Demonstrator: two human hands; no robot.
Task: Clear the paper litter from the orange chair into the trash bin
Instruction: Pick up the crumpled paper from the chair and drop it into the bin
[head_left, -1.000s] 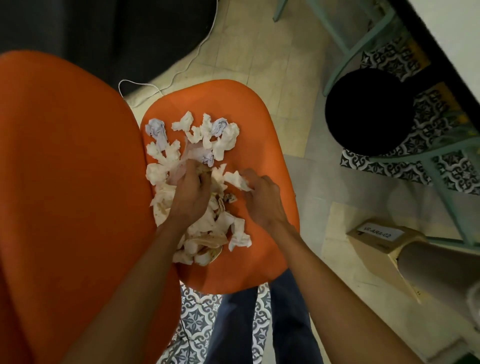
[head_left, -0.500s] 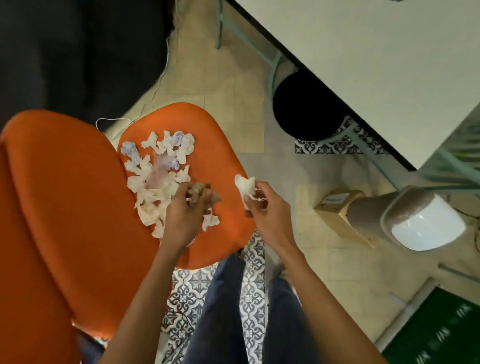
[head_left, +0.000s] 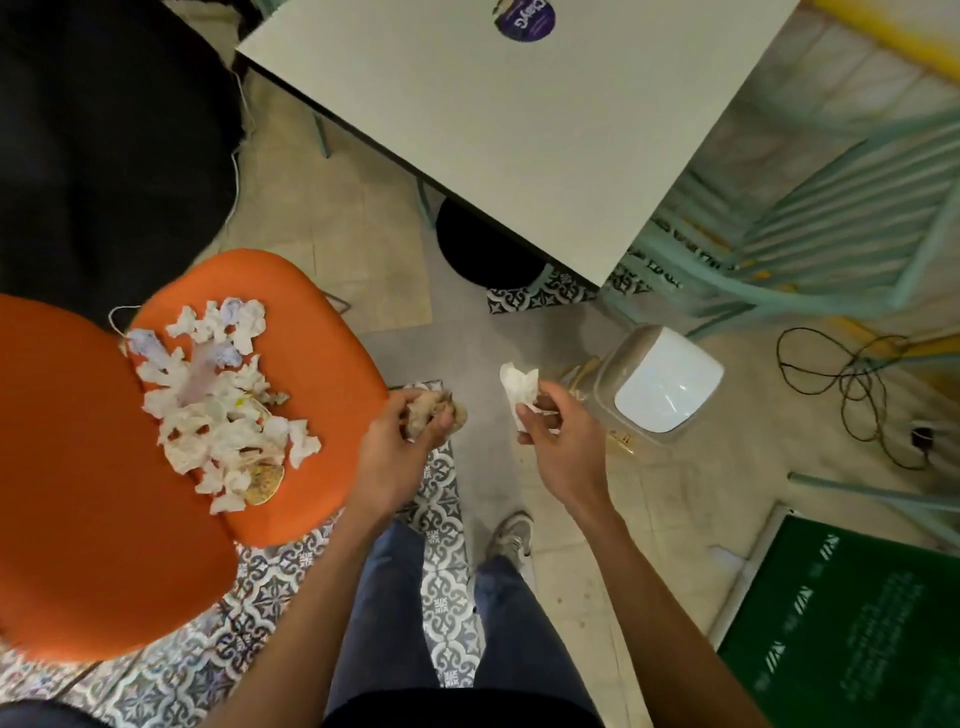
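Left hand (head_left: 400, 447) curled round brownish paper wad (head_left: 434, 410), just off orange chair (head_left: 322, 364) seat's right edge. Right hand (head_left: 558, 441) pinches white paper scrap (head_left: 518, 387), long axis upright, near trash bin (head_left: 660, 384). Paper litter pile (head_left: 218, 400) on seat centre.

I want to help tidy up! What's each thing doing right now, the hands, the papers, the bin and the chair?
Left hand: grips a brown paper wad.
Right hand: pinches a white paper scrap.
Trash bin: on the floor, lid down.
Orange chair: paper litter piled on its seat.
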